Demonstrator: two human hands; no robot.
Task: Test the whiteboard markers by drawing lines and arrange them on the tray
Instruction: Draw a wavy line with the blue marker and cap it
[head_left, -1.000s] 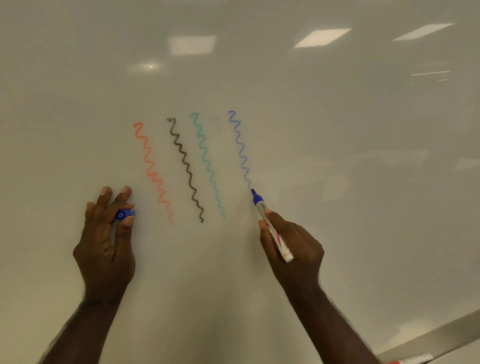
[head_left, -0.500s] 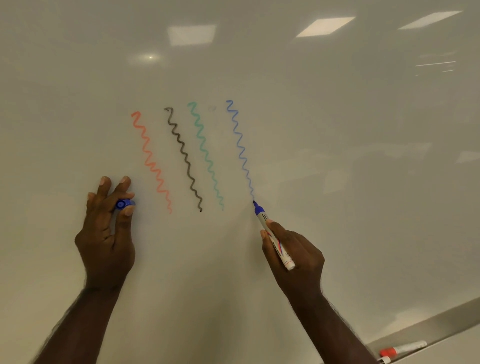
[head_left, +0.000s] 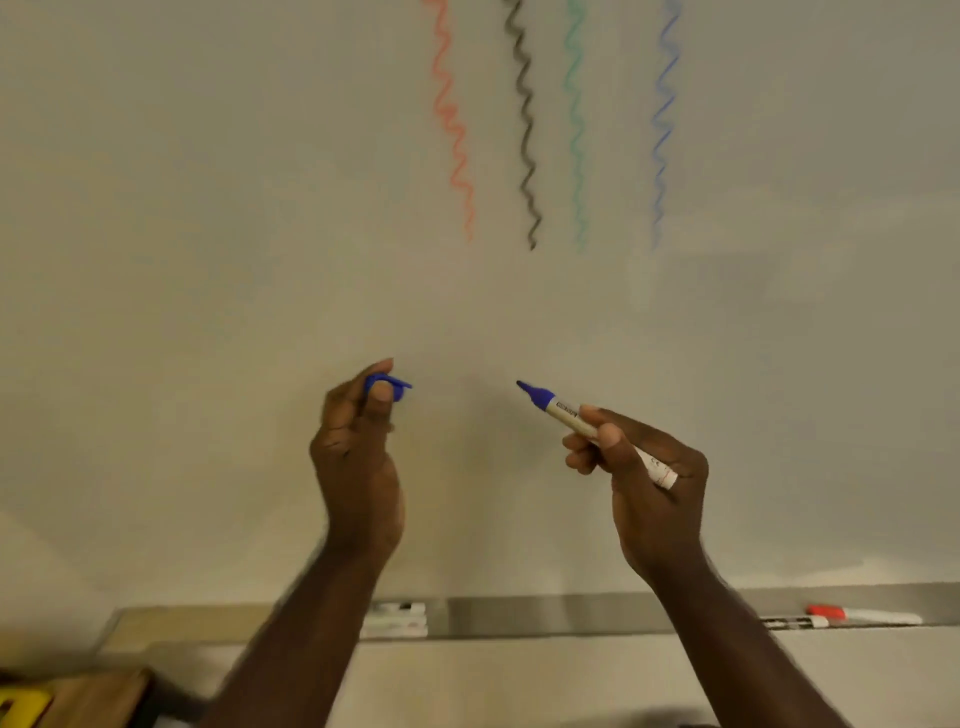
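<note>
Now that your right hand (head_left: 655, 483) has lifted the blue marker (head_left: 587, 427) off the whiteboard (head_left: 208, 208), its line looks finished; your left hand (head_left: 358, 457) pinches the cap (head_left: 387, 385) mid-frame, so capping seems next, then the tray (head_left: 545, 616) below.

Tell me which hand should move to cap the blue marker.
Probably the left hand: it pinches the small blue cap, whose opening faces the blue marker tip, while the right hand holds the longer marker steady.

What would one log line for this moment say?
left hand: holds blue cap | right hand: holds uncapped blue marker | next: probably recap
</note>
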